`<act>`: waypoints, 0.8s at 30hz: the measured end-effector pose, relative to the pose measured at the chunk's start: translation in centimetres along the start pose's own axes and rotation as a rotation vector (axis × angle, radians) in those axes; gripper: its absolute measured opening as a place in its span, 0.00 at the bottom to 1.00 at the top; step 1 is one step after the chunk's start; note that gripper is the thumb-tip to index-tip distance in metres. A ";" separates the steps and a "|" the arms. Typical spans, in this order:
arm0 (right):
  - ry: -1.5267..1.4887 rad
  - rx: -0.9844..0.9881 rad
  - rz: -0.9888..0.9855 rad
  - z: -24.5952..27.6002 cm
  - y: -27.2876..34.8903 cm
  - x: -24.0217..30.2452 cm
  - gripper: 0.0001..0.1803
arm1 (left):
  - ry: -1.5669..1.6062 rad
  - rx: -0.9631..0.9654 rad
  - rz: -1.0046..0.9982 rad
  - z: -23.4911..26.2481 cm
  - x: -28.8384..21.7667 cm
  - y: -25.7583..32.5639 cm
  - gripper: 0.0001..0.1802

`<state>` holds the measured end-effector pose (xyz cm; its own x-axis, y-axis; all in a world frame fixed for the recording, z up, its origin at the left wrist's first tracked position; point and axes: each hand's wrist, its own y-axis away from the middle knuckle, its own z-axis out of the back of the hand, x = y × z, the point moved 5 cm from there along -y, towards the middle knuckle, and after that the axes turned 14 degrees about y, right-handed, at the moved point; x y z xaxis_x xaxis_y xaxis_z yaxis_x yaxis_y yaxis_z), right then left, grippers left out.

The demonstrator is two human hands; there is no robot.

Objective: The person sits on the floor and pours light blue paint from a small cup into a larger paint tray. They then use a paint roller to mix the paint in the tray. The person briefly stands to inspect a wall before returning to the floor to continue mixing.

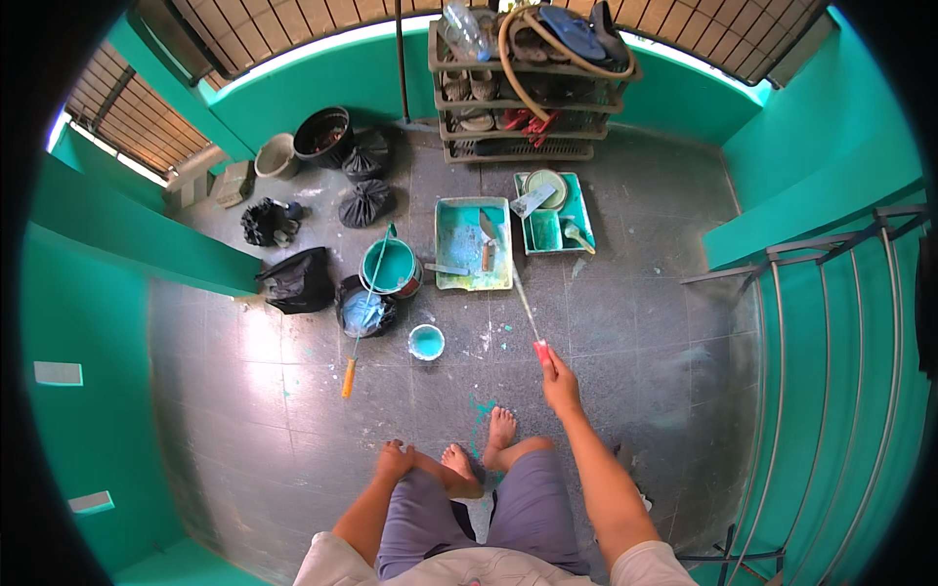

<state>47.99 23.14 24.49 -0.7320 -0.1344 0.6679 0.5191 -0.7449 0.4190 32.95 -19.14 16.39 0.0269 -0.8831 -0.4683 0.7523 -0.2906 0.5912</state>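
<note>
Above the frame's centre, a green paint tray (473, 244) lies on the tiled floor (625, 322); a long roller pole (523, 303) reaches into it. The right hand (560, 383), mid-frame, is clamped on the pole's red grip. The left hand (395, 459), lower centre, rests loosely curled on the knee.

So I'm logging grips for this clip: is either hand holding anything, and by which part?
The right hand grips the long thin metal pole by its red handle end. The left hand holds nothing, resting on the knee.
</note>
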 end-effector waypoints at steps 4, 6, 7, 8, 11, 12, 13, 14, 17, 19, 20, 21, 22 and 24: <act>-0.810 0.268 -0.353 2.9 8.9 0.5 0.26 | 0.085 0.113 -0.018 3.7 -5.3 4.0 0.26; -0.801 0.182 -0.322 7.9 11.8 2.8 0.26 | 0.098 0.183 -0.044 4.9 -7.7 5.4 0.25; -0.786 0.152 -0.305 9.8 13.0 4.1 0.27 | 0.090 0.212 -0.062 5.2 -6.9 6.1 0.25; -0.778 0.128 -0.268 12.1 14.0 5.8 0.27 | 0.076 0.231 -0.101 5.9 -7.0 6.1 0.25; -0.687 -0.002 -0.240 16.7 17.7 7.9 0.27 | 0.065 0.170 -0.109 9.5 -6.8 6.4 0.26; -0.598 -0.073 -0.283 18.0 18.1 7.1 0.27 | 0.055 0.149 -0.120 10.6 -7.6 6.5 0.26; -0.510 -0.142 -0.328 19.1 18.8 6.6 0.27 | 0.045 0.125 -0.129 12.1 -8.0 6.8 0.26; -0.524 -0.157 -0.338 19.6 19.6 6.3 0.26 | 0.026 0.129 -0.129 12.8 -8.4 6.5 0.26; -0.576 -0.260 -0.358 20.5 23.6 4.5 0.24 | -0.021 0.201 -0.216 12.1 -8.8 3.7 0.28; -0.612 -0.317 -0.276 20.3 26.7 5.0 0.24 | -0.029 0.251 -0.173 12.8 -7.4 3.5 0.27; -0.642 -0.316 -0.275 20.0 28.1 6.4 0.22 | -0.100 0.264 -0.154 13.0 -4.6 2.4 0.26; -0.654 -0.337 -0.254 19.6 29.7 6.8 0.22 | -0.188 0.286 -0.151 13.2 -2.8 1.2 0.26; -0.653 -0.373 -0.243 19.4 31.8 6.5 0.21 | -0.268 0.393 -0.149 12.9 -1.8 0.5 0.27; -0.636 -0.457 -0.236 19.0 36.3 6.3 0.20 | -0.318 0.526 -0.115 12.3 -1.6 -0.6 0.28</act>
<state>70.62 7.72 55.61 -0.3381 0.3530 0.8724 0.0510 -0.9188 0.3915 24.36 -22.08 24.84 -0.2932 -0.8784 -0.3775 0.3117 -0.4611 0.8308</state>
